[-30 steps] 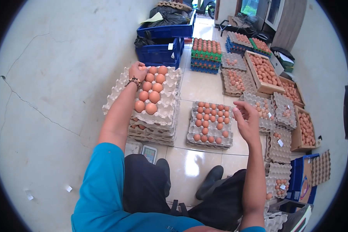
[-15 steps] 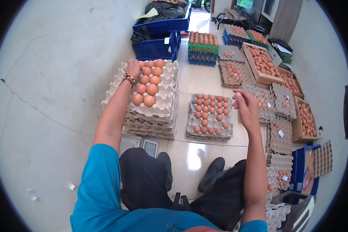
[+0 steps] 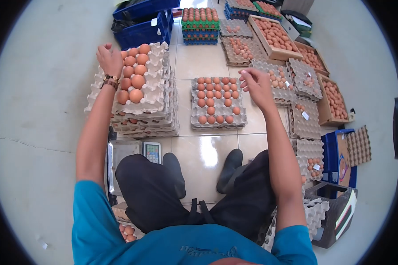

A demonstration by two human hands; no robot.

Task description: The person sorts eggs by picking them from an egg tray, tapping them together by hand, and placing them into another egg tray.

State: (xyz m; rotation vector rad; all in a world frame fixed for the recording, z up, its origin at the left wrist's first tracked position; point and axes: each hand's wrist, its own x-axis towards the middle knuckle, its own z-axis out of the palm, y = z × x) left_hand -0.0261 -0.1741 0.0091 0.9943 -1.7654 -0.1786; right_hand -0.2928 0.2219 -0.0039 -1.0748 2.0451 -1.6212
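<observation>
My left hand [image 3: 110,61] is over the left side of a tall stack of grey egg trays [image 3: 157,95], its fingers apart and nothing visible in them. Close to its fingers, brown eggs [image 3: 138,81] fill two columns of the top tray. My right hand [image 3: 257,84] hovers past the right edge of a lower tray stack [image 3: 197,111] on the floor, thumb and fingers apart, holding nothing I can see. Brown eggs [image 3: 217,94] sit in that stack's top tray, with several bare cups among them.
A digital scale [image 3: 152,152] with a metal pan [image 3: 119,165] lies by my left knee. Blue crates [image 3: 146,33] stand at the back left, near green and blue egg trays [image 3: 200,26]. Wooden boxes of eggs [image 3: 276,37] and more grey trays [image 3: 306,121] line the right side.
The view has tilted down and shifted right, bringing the scale pan into sight. My left hand has drawn to the left off the eggs at the tray's far corner. My right hand remains beside the lower stack.
</observation>
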